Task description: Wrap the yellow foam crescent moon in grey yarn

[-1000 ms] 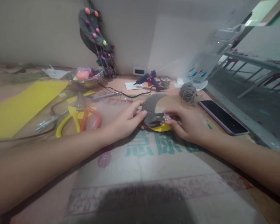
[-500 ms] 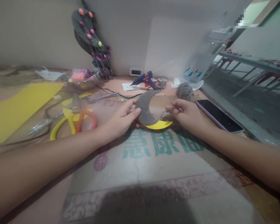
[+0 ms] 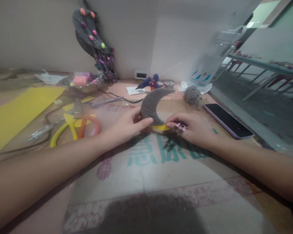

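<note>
A crescent moon shape [image 3: 150, 105] wound with grey yarn is held just above the table, its lower tip bare yellow [image 3: 161, 127]. My left hand [image 3: 129, 126] is closed around its left edge, thumb on the front and fingers behind. My right hand [image 3: 192, 128] pinches at the yellow tip. A small pinkish and grey piece [image 3: 180, 127] sits in the right fingers; its kind is unclear, and any yarn running from it is too fine to see. The ball of grey yarn [image 3: 192, 97] lies behind my right hand.
Behind the crescent is a blue glue gun [image 3: 147, 82]. Pliers with yellow and orange handles [image 3: 75, 125] lie left, near a yellow sheet [image 3: 21, 113]. A phone [image 3: 228, 121] and a clear bottle [image 3: 205, 65] stand right. A decorated grey crescent [image 3: 88, 32] hangs at the wall.
My right hand moved away from the crescent, then came back to its yellow tip, and the small piece now shows in its fingers. The crescent has tipped more upright in my left hand.
</note>
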{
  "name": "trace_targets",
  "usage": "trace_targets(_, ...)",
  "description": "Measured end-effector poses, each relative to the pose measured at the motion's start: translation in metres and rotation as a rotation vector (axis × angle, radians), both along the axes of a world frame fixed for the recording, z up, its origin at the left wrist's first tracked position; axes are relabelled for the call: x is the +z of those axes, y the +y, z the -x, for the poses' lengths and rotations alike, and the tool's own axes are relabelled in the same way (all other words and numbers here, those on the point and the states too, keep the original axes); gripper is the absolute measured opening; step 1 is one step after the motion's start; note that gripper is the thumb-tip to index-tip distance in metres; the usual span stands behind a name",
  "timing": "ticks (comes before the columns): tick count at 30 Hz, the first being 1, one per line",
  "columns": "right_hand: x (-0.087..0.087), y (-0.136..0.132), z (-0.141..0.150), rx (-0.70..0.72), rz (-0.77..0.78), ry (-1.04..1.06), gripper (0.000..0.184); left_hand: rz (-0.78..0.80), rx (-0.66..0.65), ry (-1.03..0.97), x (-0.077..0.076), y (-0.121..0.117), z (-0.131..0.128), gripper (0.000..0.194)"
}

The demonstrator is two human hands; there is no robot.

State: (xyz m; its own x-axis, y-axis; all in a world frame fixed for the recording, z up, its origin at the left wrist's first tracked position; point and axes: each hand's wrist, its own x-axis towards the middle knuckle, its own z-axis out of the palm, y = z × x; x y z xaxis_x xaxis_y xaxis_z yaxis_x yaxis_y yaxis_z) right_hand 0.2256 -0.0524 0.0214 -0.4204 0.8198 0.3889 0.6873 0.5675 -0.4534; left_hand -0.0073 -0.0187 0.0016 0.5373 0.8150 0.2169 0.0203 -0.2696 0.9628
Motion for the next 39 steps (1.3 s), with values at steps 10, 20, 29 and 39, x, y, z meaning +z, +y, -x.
trace_targets(10,0.003,-0.006,0.003,0.057,-0.027,-0.029,0.024,-0.105,0.000,0.061,-0.003,0.000,0.003,0.019)
trace_targets(20,0.004,-0.008,0.002,0.010,-0.040,-0.015,0.024,-0.102,-0.074,0.045,-0.005,0.004,0.003,0.020)
trace_targets(29,-0.001,0.000,-0.004,-0.008,-0.081,0.050,0.021,-0.007,-0.043,0.100,0.000,0.003,0.005,0.024)
trace_targets(39,-0.009,0.010,-0.016,-0.043,-0.176,0.093,0.043,0.261,0.064,-0.022,0.001,-0.001,0.002,0.027)
